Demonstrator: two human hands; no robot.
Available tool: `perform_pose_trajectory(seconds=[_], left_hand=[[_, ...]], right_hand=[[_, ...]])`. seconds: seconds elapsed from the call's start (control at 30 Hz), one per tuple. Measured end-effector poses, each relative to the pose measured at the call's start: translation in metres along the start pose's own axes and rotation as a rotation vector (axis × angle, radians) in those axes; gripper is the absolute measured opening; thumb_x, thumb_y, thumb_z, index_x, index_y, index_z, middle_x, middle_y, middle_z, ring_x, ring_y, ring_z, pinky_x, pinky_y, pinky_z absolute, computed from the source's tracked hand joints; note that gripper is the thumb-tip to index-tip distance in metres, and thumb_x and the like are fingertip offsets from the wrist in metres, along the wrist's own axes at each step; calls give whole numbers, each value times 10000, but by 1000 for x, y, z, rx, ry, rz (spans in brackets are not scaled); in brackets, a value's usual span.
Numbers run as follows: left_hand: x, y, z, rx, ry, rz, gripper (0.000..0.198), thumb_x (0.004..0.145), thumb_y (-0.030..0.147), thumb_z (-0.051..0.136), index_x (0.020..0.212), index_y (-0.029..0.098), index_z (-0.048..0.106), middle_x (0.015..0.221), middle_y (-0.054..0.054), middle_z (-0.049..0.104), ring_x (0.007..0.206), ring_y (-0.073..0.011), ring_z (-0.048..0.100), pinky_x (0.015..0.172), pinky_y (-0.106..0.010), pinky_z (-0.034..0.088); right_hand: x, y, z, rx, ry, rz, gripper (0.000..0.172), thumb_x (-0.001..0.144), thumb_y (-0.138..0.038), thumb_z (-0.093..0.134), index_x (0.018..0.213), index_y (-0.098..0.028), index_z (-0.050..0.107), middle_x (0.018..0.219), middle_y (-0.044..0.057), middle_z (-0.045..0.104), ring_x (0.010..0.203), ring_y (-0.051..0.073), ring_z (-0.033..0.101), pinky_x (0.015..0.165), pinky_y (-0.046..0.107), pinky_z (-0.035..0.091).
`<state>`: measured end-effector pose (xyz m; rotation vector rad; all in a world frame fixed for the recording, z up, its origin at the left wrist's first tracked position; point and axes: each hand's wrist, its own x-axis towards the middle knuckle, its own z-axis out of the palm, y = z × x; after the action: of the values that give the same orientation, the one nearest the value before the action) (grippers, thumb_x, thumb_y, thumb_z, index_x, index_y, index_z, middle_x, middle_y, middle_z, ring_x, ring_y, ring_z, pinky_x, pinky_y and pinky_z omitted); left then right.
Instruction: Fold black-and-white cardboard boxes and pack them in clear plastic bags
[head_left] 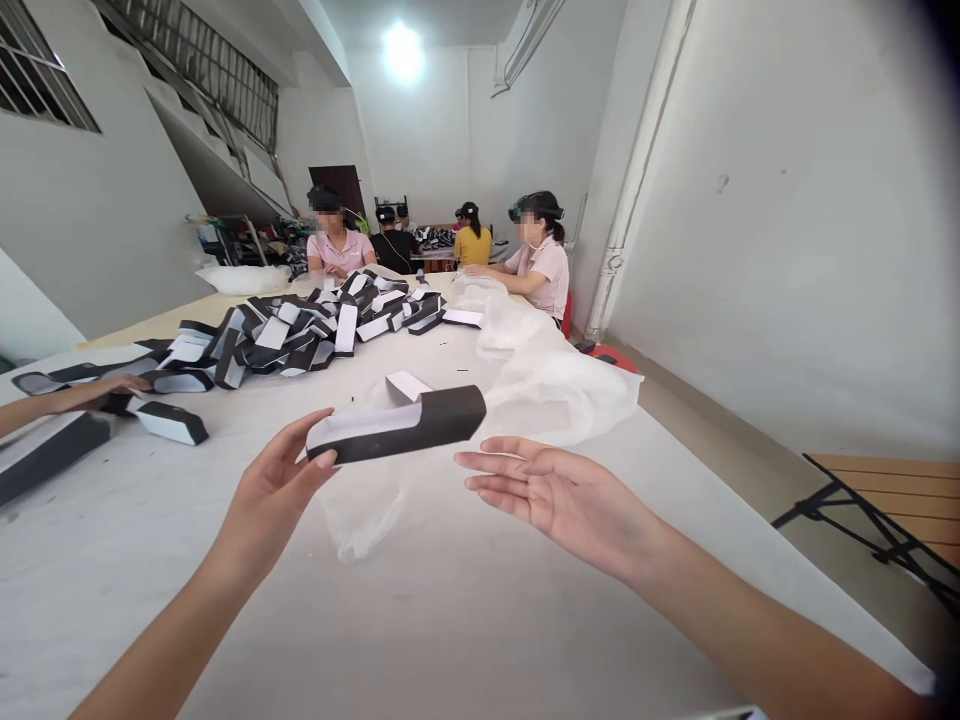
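Note:
My left hand (274, 490) grips the near end of a long black foam piece with a white face (401, 425), holding it above the white-covered table (450, 640). My right hand (559, 490) is open and empty, with its fingertips a little below and right of the piece. Behind the piece, a thin clear plastic bag (540, 385) lies crumpled on the table. A large heap of similar black-and-white pieces (300, 335) lies farther off. A small white-faced piece (407, 386) sits partly hidden behind the held piece.
A co-worker's hand (97, 392) reaches in at the left beside loose pieces (171, 422). Several seated people (435, 240) work at the far end. A white bag (244, 279) lies at the far left, and a wooden folding table (885, 500) stands on the right.

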<state>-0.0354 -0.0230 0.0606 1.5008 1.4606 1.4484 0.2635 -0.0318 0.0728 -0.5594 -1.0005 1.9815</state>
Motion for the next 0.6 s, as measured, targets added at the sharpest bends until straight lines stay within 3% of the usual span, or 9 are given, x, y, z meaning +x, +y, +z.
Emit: perform_pose_trajectory(seconds=[0.13,0.27,0.33,0.4,0.5,0.57,0.6], left_hand=[[-8,0,-4,-7,-136,6,546,743,461,739,1252,322,598,1387,-61,543,1049,-281,643,842,-340,572],[-5,-4,-9,-30,-280,2,508,772,385,734,1256,311,599,1396,-87,537,1006,-288,662,788,-347,580],[-3,-6,-10,-62,-370,-18,486,794,351,717,1265,309,601,1403,-91,530,1052,-302,649,813,-364,573],[1,-9,-9,-120,-474,-46,482,800,315,711,1271,309,608,1400,-94,533,1092,-320,635,852,-397,561],[18,-18,-5,-228,-629,-115,552,760,270,742,1293,302,601,1418,-102,514,1144,-357,606,916,-459,529],[46,-31,-5,-256,-628,-121,581,725,276,766,1284,289,608,1442,-101,485,1241,-375,529,1012,-484,459],[66,-40,-8,-225,-566,-96,570,718,287,768,1268,284,616,1452,-95,472,1300,-370,470,1068,-484,402]], right_hand=[[6,10,-14,-80,-1,49,313,947,-362,443,1173,-169,540,1074,136,701,850,196,678,789,344,536],[15,20,-32,-276,78,103,481,937,-579,394,1204,-190,488,957,123,688,708,196,643,564,301,517],[17,23,-38,-352,116,117,536,912,-631,415,1242,-213,472,1047,127,657,725,195,642,535,294,515],[18,22,-41,-372,71,136,564,888,-629,479,1304,-250,448,1164,127,608,771,202,658,547,297,524],[19,17,-42,-408,33,136,551,841,-533,630,1299,-260,495,1129,99,612,763,195,668,562,281,520],[21,14,-43,-415,143,96,515,832,-502,654,1268,-249,549,1042,76,641,737,181,659,573,273,519],[22,13,-45,-399,221,69,508,837,-506,645,1269,-252,563,1034,73,652,739,182,657,588,280,527]])
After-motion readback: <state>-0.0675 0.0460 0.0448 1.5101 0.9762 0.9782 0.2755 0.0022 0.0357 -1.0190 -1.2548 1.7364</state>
